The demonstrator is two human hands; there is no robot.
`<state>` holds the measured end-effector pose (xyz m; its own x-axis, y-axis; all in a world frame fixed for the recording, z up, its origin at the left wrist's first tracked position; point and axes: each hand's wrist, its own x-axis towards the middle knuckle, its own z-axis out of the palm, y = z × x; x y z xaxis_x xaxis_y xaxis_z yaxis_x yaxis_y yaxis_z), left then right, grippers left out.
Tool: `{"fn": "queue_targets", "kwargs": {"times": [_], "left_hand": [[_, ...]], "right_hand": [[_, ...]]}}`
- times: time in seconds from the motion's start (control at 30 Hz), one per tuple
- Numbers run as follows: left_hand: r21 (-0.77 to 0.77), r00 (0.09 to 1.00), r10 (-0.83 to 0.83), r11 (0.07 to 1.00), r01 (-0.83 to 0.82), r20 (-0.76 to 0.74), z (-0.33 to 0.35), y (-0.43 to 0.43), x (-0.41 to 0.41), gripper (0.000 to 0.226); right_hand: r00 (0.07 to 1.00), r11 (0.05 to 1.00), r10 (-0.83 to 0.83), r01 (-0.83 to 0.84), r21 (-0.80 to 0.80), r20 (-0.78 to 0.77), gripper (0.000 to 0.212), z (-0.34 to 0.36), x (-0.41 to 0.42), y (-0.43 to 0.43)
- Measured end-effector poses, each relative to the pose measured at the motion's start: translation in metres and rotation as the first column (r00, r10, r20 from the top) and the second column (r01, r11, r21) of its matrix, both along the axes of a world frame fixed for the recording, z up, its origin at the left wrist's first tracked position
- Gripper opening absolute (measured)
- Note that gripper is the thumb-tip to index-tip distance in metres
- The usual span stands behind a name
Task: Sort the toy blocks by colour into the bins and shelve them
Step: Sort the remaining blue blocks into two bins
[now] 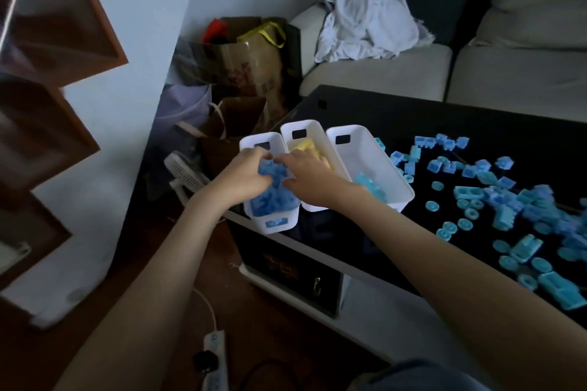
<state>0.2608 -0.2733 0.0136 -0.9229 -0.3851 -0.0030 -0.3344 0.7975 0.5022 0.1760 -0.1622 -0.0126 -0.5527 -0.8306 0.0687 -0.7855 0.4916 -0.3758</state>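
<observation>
Three white bins stand side by side at the left corner of the black table (413,124). The left bin (273,225) holds dark blue blocks (270,197), the middle bin (301,133) holds yellow blocks (306,146), and the right bin (359,149) holds a few light blue blocks (371,186). My left hand (244,174) and my right hand (308,178) both reach into the left bin, fingers curled into the dark blue blocks. Many loose blue and light blue blocks (508,200) lie scattered on the table to the right.
A stepped brown wall shelf (54,79) hangs at the left. Paper bags (251,67) and a small fan (185,173) crowd the floor behind the bins. A sofa (524,73) with a white cloth (368,22) is beyond the table. A power strip (216,359) lies on the floor.
</observation>
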Motion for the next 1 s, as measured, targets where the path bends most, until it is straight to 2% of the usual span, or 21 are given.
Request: {"fn": "queue_targets", "kwargs": {"times": [0.17,0.3,0.4,0.57,0.73,0.83,0.93,1.0], "left_hand": [[-0.191,0.997,-0.014,0.982,-0.001,-0.078,-0.002,0.030,-0.028,0.047],[-0.164,0.962,-0.152,0.980,0.116,-0.227,-0.002,0.080,-0.063,0.035],[-0.141,0.925,-0.289,0.955,0.261,-0.248,-0.002,0.113,-0.095,0.024],[-0.227,0.922,-0.386,0.902,0.367,-0.042,-0.002,0.141,-0.156,0.026],[-0.327,0.918,-0.318,0.864,0.383,0.236,-0.017,0.132,-0.205,0.026],[-0.357,0.876,-0.304,0.825,0.439,0.373,-0.022,0.127,-0.224,0.031],[-0.382,0.824,-0.305,0.773,0.507,0.477,-0.023,0.130,-0.238,0.056],[-0.384,0.799,-0.311,0.749,0.539,0.515,-0.023,0.134,-0.244,0.063]], "right_hand": [[0.999,0.997,-0.028,0.026,-0.066,-0.029,0.041,0.013,-0.015,0.051],[0.989,0.989,-0.128,0.122,-0.078,-0.071,0.034,0.016,-0.046,0.111],[0.971,0.972,-0.232,0.230,-0.059,-0.050,0.031,0.014,-0.073,0.158],[0.919,0.918,-0.395,0.395,0.028,0.009,0.032,0.006,-0.117,0.216],[0.915,0.916,-0.399,0.396,0.071,0.054,0.037,-0.014,-0.155,0.221],[0.929,0.919,-0.369,0.365,0.150,0.001,0.041,-0.027,-0.170,0.204],[0.944,0.919,-0.324,0.331,0.215,-0.068,0.038,-0.038,-0.183,0.188],[0.947,0.917,-0.288,0.316,0.245,-0.142,0.032,-0.044,-0.189,0.182]]}}
